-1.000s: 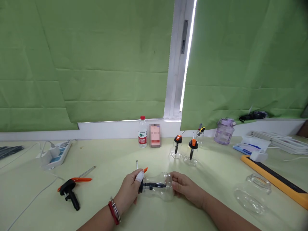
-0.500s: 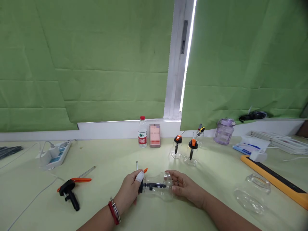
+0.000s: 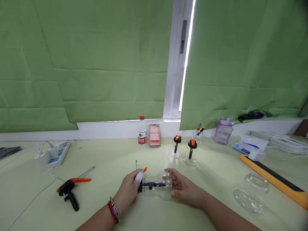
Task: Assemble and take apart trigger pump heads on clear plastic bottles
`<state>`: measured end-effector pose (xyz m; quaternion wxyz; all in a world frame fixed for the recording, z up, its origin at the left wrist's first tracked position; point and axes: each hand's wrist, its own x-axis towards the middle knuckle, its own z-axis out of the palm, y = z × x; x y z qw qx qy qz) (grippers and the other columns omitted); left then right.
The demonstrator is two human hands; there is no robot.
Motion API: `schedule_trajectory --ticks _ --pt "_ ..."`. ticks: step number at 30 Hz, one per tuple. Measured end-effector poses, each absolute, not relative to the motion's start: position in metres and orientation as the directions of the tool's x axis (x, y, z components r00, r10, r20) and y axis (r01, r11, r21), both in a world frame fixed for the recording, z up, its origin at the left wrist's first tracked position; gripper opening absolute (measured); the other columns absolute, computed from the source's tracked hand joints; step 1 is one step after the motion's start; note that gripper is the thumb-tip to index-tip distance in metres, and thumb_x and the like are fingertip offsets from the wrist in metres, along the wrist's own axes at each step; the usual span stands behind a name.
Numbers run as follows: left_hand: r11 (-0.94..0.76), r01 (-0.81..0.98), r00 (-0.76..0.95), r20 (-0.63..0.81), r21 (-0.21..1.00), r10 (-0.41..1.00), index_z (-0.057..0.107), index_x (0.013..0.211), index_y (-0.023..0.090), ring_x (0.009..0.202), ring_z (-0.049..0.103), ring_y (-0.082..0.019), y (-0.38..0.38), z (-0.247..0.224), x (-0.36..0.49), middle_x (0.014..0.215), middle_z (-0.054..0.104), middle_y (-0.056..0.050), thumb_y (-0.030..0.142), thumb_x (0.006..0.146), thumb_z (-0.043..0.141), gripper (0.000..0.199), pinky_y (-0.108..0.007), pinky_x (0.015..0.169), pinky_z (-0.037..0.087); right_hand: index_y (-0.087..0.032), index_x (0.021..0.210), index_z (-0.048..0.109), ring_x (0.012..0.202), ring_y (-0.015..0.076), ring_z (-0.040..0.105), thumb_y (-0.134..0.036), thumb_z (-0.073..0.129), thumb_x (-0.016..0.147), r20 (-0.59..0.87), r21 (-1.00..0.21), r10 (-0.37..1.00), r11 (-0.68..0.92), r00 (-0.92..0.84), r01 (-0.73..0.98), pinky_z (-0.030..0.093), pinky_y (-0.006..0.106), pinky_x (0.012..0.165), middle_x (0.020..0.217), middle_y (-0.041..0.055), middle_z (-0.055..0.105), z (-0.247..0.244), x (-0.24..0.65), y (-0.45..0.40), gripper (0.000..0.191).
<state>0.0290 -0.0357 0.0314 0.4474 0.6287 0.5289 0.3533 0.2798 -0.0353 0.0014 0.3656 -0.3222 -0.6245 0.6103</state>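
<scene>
A clear bottle (image 3: 157, 192) lies on its side between my hands, just above or on the table. My left hand (image 3: 128, 189) is closed around its black pump head, whose orange lever (image 3: 145, 169) and thin metal spout (image 3: 136, 165) stick out past the thumb. A black pump tube (image 3: 155, 184) runs inside the bottle. My right hand (image 3: 185, 188) curls its fingers and thumb around the bottle's wide base end. To the left lies a loose pump head (image 3: 68, 189) with an orange lever and metal spout.
Two small clear bottles with black-and-orange pump heads (image 3: 177, 138) stand at the back. An open clear bottle (image 3: 251, 192) lies at right beside a yellow-black bar (image 3: 271, 179). A water bottle (image 3: 142, 134), a phone (image 3: 154, 136), a purple jug (image 3: 223, 131) and a power strip (image 3: 57, 157) line the back.
My right fingers have shifted slightly around the bottle's base end. My left hand keeps its hold on the pump head, and the view has shifted a little.
</scene>
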Motion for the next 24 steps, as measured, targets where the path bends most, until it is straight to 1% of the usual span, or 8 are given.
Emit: schedule_trajectory --ticks 2,5,11,13,15,19,21,24 --pt "-0.034 0.347 0.185 -0.033 0.937 0.982 0.058 0.093 0.019 0.036 0.034 -0.010 -0.036 0.031 0.029 0.052 0.032 0.007 0.062 0.083 0.034 0.050 -0.020 0.028 0.031 -0.027 0.129 0.040 0.099 0.0191 0.052 -0.042 0.079 0.063 0.060 -0.998 0.846 0.035 -0.530 -0.057 0.042 0.033 0.083 0.122 0.0094 0.048 0.000 0.280 -0.035 0.079" --pt "-0.023 0.342 0.179 -0.041 0.940 0.983 0.059 0.091 0.018 0.035 0.033 -0.010 -0.037 0.031 0.030 0.052 0.032 0.007 0.063 0.083 0.033 0.053 -0.020 0.028 0.031 -0.024 0.127 0.044 0.098 0.0207 0.053 -0.047 0.075 0.066 0.059 -0.998 0.847 0.042 -0.528 -0.045 0.042 0.035 0.083 0.120 0.0097 0.050 0.002 0.279 -0.035 0.073" --pt "-0.025 0.333 0.182 -0.038 0.943 0.983 0.062 0.096 0.017 0.035 0.032 -0.009 -0.039 0.033 0.030 0.052 0.031 0.007 0.064 0.081 0.034 0.056 -0.020 0.028 0.030 -0.020 0.120 0.053 0.090 0.0236 0.054 -0.059 0.065 0.071 0.035 -0.997 0.843 0.063 -0.537 0.034 0.044 0.037 0.079 0.097 0.0076 0.059 0.011 0.276 -0.039 0.064" --pt "-0.019 0.313 0.188 -0.043 0.950 0.981 0.062 0.094 0.017 0.035 0.031 -0.009 -0.038 0.033 0.030 0.051 0.033 0.007 0.064 0.081 0.035 0.056 -0.020 0.029 0.029 -0.022 0.124 0.050 0.088 0.0223 0.054 -0.059 0.063 0.072 0.049 -0.997 0.847 0.071 -0.529 0.022 0.044 0.036 0.077 0.097 0.0073 0.058 0.010 0.276 -0.039 0.065" --pt "-0.008 0.280 0.194 -0.049 0.960 0.980 0.062 0.091 0.016 0.036 0.033 -0.009 -0.037 0.033 0.029 0.051 0.033 0.007 0.064 0.081 0.036 0.055 -0.020 0.029 0.030 -0.025 0.133 0.039 0.086 0.0197 0.054 -0.057 0.063 0.074 0.080 -0.996 0.854 0.082 -0.515 -0.019 0.043 0.033 0.076 0.103 0.0072 0.055 0.007 0.276 -0.039 0.071" --pt "0.051 0.208 0.165 -0.087 0.977 0.982 0.059 0.088 0.015 0.040 0.034 -0.010 -0.034 0.032 0.029 0.050 0.034 0.007 0.064 0.081 0.037 0.055 -0.020 0.030 0.032 -0.033 0.142 0.015 0.081 0.0148 0.052 -0.051 0.073 0.067 0.138 -0.988 0.854 0.153 -0.502 -0.012 0.042 0.031 0.072 0.116 0.0078 0.046 0.004 0.278 -0.039 0.096" --pt "0.076 0.185 0.154 -0.105 0.980 0.983 0.058 0.090 0.014 0.040 0.033 -0.010 -0.034 0.032 0.029 0.050 0.036 0.007 0.064 0.080 0.037 0.054 -0.020 0.030 0.032 -0.034 0.142 0.017 0.078 0.0134 0.050 -0.047 0.075 0.066 0.151 -0.975 0.858 0.211 -0.490 0.068 0.041 0.030 0.071 0.117 0.0079 0.044 0.004 0.279 -0.040 0.097" --pt "0.088 0.184 0.151 -0.117 0.979 0.982 0.056 0.085 0.016 0.038 0.033 -0.009 -0.035 0.033 0.030 0.050 0.036 0.007 0.065 0.081 0.037 0.053 -0.020 0.030 0.032 -0.032 0.141 0.025 0.073 0.0117 0.046 -0.045 0.074 0.068 0.149 -0.964 0.871 0.233 -0.468 0.127 0.039 0.029 0.066 0.107 0.0056 0.045 0.005 0.278 -0.042 0.089"
